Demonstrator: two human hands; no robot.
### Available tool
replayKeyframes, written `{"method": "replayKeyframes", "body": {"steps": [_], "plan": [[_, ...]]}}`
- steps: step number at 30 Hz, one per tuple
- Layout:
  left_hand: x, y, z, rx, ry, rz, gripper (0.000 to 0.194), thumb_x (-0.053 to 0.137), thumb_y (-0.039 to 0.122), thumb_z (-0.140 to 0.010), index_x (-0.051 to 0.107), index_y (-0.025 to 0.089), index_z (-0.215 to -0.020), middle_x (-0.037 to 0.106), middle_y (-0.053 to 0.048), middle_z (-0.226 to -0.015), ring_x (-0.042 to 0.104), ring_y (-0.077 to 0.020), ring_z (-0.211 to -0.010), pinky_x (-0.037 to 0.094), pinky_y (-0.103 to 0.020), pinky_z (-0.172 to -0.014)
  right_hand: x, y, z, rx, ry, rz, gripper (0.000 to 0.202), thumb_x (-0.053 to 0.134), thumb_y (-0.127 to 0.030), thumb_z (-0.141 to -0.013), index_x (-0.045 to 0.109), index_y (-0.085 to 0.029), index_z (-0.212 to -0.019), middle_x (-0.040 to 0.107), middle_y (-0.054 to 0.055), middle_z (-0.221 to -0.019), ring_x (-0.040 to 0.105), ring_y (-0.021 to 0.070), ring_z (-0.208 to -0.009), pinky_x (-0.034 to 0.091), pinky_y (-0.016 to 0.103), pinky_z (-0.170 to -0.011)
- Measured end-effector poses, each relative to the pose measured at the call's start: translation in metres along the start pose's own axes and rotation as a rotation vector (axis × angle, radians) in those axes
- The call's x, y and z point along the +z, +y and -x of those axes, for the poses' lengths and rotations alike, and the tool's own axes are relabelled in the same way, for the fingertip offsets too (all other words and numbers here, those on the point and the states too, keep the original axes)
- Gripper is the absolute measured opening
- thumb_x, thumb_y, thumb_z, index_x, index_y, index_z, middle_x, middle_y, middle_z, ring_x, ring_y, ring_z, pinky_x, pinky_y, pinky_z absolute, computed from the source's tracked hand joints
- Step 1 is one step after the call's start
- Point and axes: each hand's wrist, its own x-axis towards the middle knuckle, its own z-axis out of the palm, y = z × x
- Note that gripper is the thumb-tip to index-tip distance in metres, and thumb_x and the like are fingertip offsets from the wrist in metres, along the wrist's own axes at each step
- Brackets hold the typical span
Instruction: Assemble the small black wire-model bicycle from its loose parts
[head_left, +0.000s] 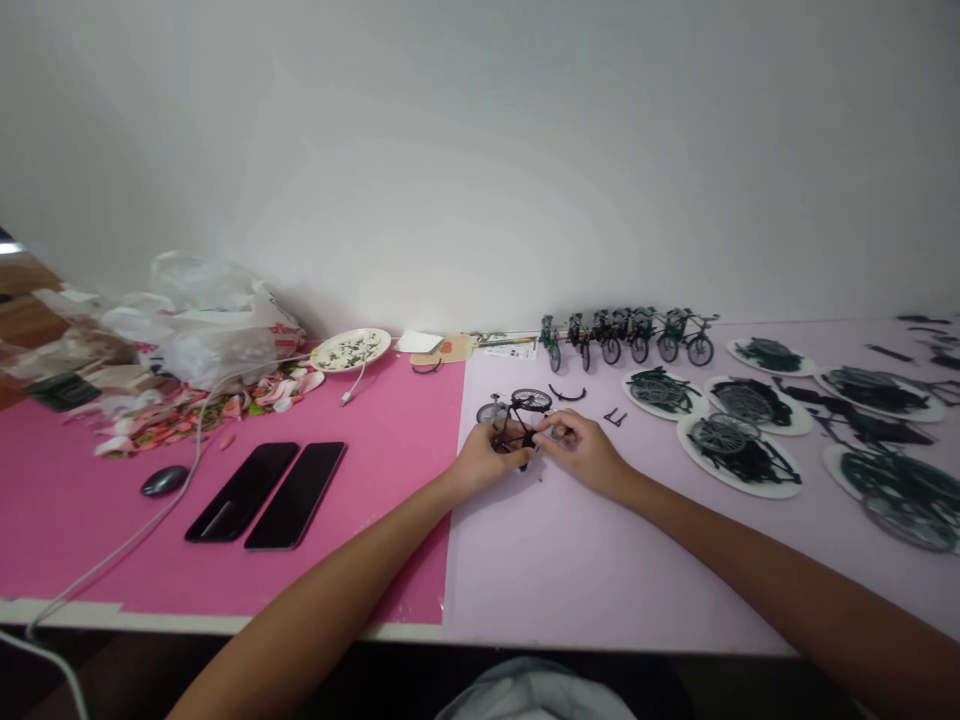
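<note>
- While both forearms reach over the tabletop [525, 580], the left hand [480, 462] and the right hand [589, 452] meet around a small model bicycle [516, 418] at the seam between the pink mat [360, 480] and the pale lilac one.
- Left grip: clenched on the bicycle frame from the side, just below the wheels.
- Right grip: pinched at the frame's near end, on a tiny part too small to name.
- The bicycle looks light and stiff, with thin spokes and slender tubes that seem easy to bend or snap; the frame's centre looks like the safest hold, not the wheels.
- Loose black pieces [567, 394] lie just beyond the hands.
- A row of finished bicycles [630, 336] stands by the wall.
- White plates of parts [739, 450] spread out to the right.
- Two dark phones [266, 493] lie on the pink mat, with a mouse [164, 480] near them and plastic bags [202, 320] behind.
</note>
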Motion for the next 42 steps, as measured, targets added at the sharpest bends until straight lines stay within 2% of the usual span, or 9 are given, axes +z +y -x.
{"method": "replayKeyframes", "body": {"steps": [10, 20, 28, 42], "plan": [[0.0, -0.0038, -0.0011, 0.0, 0.019, -0.013, 0.03, 0.087, 0.018, -0.066, 0.075, 0.012, -0.094, 0.072, -0.005, -0.085, 0.065, -0.0155, -0.076, 0.054, -0.029, -0.074, 0.0003, 0.0002, 0.0014, 0.069, -0.013, -0.045, 0.027, 0.073, -0.045, -0.087, 0.076, -0.019, -0.096, 0.051, -0.003, -0.069, 0.046, 0.0146, -0.063, 0.041, 0.029, -0.063], [-0.0015, -0.0071, -0.003, 0.018, -0.004, -0.026, 0.031, 0.088, 0.022, -0.065, 0.073, 0.012, -0.091, 0.068, -0.003, -0.078, 0.061, -0.0141, -0.071, 0.051, -0.027, -0.068, -0.0002, -0.0033, 0.0023, 0.113, -0.037, -0.074, 0.031, 0.072, -0.048, -0.088, 0.074, -0.018, -0.097, 0.041, -0.005, -0.067, 0.039, 0.0129, -0.06, 0.034, 0.027, -0.059], [0.0003, -0.0034, -0.0016, -0.016, 0.032, -0.032, 0.031, 0.088, 0.021, -0.065, 0.073, 0.013, -0.091, 0.071, -0.004, -0.084, 0.066, -0.0167, -0.078, 0.054, -0.029, -0.073, -0.0004, -0.0014, 0.0027, 0.108, -0.055, -0.068, 0.028, 0.07, -0.046, -0.09, 0.072, -0.019, -0.098, 0.045, -0.005, -0.069, 0.042, 0.0127, -0.059, 0.037, 0.027, -0.06], [-0.0009, -0.0042, -0.0028, -0.021, 0.014, -0.016, 0.034, 0.089, 0.021, -0.066, 0.075, 0.012, -0.096, 0.074, -0.006, -0.088, 0.069, -0.018, -0.08, 0.056, -0.032, -0.079, 0.0001, -0.0017, 0.0031, 0.102, -0.056, -0.091, 0.028, 0.07, -0.046, -0.09, 0.072, -0.019, -0.098, 0.045, -0.005, -0.069, 0.043, 0.0123, -0.059, 0.039, 0.026, -0.059]]}}
